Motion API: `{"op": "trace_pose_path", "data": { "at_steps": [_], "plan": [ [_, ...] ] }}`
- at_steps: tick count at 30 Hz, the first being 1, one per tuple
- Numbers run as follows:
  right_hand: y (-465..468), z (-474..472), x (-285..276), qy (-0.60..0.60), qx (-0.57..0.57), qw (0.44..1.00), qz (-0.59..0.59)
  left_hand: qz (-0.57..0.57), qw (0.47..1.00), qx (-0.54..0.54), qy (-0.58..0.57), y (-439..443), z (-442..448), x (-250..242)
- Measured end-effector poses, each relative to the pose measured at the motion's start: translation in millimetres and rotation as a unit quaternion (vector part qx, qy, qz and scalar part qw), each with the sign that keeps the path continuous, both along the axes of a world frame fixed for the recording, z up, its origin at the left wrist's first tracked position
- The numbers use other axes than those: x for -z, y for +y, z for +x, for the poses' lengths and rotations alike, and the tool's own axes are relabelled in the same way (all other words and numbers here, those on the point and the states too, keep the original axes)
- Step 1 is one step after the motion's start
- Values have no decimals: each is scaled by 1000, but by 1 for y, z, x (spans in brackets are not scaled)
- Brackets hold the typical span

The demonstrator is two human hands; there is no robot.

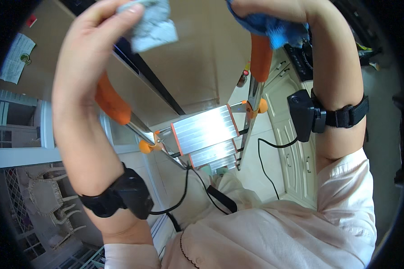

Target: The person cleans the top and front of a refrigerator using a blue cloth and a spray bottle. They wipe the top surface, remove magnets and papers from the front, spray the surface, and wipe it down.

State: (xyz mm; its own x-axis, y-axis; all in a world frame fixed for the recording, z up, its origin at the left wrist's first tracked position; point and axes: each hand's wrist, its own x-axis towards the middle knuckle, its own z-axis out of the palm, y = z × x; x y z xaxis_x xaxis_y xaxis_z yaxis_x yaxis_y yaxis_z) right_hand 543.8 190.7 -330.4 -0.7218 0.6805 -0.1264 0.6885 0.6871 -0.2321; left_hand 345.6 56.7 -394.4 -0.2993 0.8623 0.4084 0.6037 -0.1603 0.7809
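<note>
At the top left my left hand (pixel 111 27) grips a pale blue, crumpled piece of cloth or paper (pixel 155 28) between thumb and fingers. My right hand (pixel 244 8), cut by the top edge, is on a blue cloth (pixel 272 28); its fingers are hidden, so its grip cannot be told. Both are raised over the orange-padded handrail (pixel 261 59) of a folding stepladder. The ladder's ribbed metal steps (pixel 207 129) lie below, my feet low down on them.
Close in front stands a tall brown cabinet or refrigerator front (pixel 195 67) with a dark vertical gap. Cream cupboards (pixel 289 134) and a dark counter are at the right. A glass-paned door frame (pixel 47 134) stands left. Black cables (pixel 259 154) hang from both arm-worn devices.
</note>
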Motion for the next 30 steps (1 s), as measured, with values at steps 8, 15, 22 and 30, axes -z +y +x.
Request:
{"op": "trace_pose_path", "data": {
  "at_steps": [8,15,22,30],
  "plan": [
    [25,42,-3,76,-62,985,-139,-1,997,-71,10,1,9,4],
    [-33,172,288,557,71,773,-295,244,957,-42,-147,-52,15,74],
    [-106,201,476,411,272,790,-364,179,860,6,-477,-195,39,351],
    [-48,162,491,389,209,758,-480,80,824,-44,-560,-197,66,395]
  ]
}}
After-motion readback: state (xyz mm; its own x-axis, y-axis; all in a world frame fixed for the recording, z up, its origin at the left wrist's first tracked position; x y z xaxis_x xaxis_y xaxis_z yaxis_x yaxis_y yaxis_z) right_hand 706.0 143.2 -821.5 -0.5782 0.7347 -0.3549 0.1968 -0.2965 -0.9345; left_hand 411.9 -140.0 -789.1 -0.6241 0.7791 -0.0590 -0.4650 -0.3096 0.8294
